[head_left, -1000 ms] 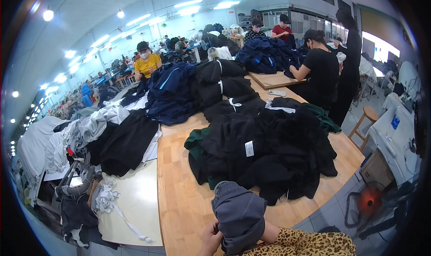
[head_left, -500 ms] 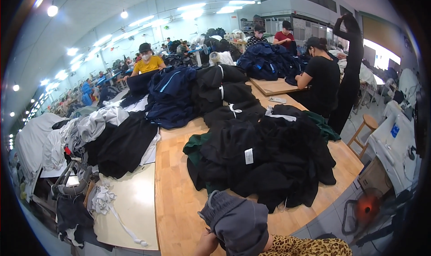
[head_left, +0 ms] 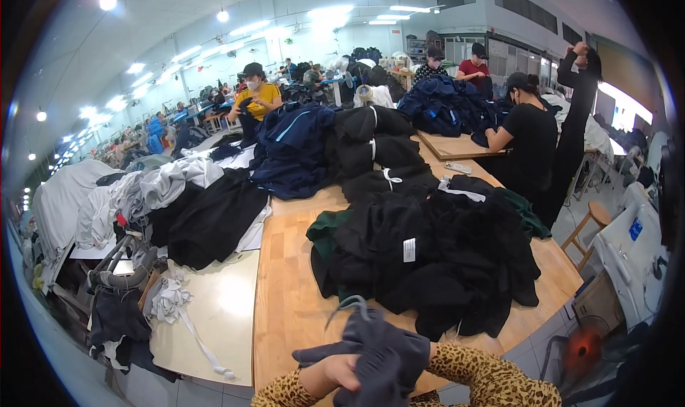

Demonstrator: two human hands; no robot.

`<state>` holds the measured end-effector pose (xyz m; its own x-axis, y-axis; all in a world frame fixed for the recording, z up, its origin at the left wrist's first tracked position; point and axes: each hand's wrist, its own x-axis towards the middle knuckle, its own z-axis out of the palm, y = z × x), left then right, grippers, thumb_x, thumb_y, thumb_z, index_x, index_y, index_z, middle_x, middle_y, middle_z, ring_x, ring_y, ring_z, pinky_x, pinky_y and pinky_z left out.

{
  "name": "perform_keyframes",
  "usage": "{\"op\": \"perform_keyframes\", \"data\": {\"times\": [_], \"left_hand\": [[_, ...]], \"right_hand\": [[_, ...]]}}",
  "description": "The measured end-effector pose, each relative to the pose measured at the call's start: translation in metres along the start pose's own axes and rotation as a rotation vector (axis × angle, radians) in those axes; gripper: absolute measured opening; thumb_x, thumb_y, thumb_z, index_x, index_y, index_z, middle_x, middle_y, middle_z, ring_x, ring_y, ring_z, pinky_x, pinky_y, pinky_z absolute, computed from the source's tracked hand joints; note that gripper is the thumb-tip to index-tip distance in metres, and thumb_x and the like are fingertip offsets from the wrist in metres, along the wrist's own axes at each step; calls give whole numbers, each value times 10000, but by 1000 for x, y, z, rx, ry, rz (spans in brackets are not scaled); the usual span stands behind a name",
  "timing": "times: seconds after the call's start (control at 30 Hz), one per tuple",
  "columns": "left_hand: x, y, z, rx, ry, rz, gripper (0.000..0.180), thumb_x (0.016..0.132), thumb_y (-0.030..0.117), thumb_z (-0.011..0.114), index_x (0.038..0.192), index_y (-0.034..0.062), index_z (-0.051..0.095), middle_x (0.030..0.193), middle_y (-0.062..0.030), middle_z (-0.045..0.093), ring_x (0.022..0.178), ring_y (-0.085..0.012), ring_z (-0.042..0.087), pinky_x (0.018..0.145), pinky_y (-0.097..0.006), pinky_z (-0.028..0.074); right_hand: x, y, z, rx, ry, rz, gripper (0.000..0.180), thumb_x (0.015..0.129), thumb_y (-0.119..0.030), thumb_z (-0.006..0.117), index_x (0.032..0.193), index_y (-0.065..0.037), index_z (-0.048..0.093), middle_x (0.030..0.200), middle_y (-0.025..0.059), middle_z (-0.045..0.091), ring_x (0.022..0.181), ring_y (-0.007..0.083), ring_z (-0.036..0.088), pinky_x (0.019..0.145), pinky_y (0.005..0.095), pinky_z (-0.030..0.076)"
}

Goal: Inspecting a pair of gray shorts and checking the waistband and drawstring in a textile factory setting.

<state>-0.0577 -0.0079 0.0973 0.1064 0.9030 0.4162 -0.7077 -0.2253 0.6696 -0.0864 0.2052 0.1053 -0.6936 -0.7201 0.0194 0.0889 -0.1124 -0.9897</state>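
A dark grey cloth garment [head_left: 389, 343] is bunched up at the near edge of the wooden table, with a grey cord [head_left: 349, 304] looping out of its top. My left hand [head_left: 332, 373] has its thumb and fingers closed on the garment's left side. From the right, my right hand [head_left: 430, 351] reaches in behind the cloth; only a bit by the wrist shows, and its fingers are hidden. Just beyond lies a heap of black garments [head_left: 457, 264] with dark green parts and a white label [head_left: 409, 250].
The wooden table [head_left: 285, 286] adjoins a cream board [head_left: 221, 300] with white strips [head_left: 171, 296]. Black tied bundles [head_left: 385, 154] and navy garments [head_left: 292, 150] are stacked farther back. Co-workers sit or stand beyond, one in black [head_left: 531, 121] at the right. A stool [head_left: 589, 229] stands right.
The garment has been turned and bunched, its gathered edge no longer plainly showing and its cord swung up. My left hand has come up over its side. The view has shifted slightly left.
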Motion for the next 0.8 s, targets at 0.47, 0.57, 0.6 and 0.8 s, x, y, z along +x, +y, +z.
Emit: {"op": "perform_keyframes", "data": {"times": [0.47, 0.57, 0.6, 0.8], "left_hand": [[-3, 178, 95, 2364, 442, -1200, 91, 800, 76, 595, 873, 130, 597, 790, 1, 631, 899, -176, 626, 1025, -637, 239], [-9, 168, 109, 2745, 367, -572, 87, 753, 66, 626, 770, 150, 615, 754, 15, 621, 927, -144, 623, 1046, -603, 238], [-12, 155, 111, 2652, 326, -424, 115, 722, 86, 648, 797, 170, 624, 736, 21, 619, 963, -128, 606, 1051, -582, 245], [-25, 194, 129, 2797, 921, -169, 205, 630, -7, 637, 802, 102, 650, 723, -69, 548, 759, -268, 529, 809, -410, 434]], "right_hand": [[-97, -174, 34, -1554, -414, 343, 276, 643, -278, 744, 879, -145, 691, 851, 11, 622, 1114, 222, 488, 1063, 521, 173], [-108, -199, 45, -2325, -66, 375, 314, 655, -449, 711, 767, -156, 693, 765, -36, 596, 1112, 192, 472, 1043, 595, 146], [-119, -203, 39, -2204, 175, 100, 306, 682, -457, 689, 721, -154, 677, 738, -34, 562, 1110, 217, 464, 1046, 608, 130], [-145, -198, 23, -2390, 597, -361, 218, 627, -254, 690, 546, -159, 512, 831, -16, 541, 1102, 299, 471, 965, 624, 272]]}}
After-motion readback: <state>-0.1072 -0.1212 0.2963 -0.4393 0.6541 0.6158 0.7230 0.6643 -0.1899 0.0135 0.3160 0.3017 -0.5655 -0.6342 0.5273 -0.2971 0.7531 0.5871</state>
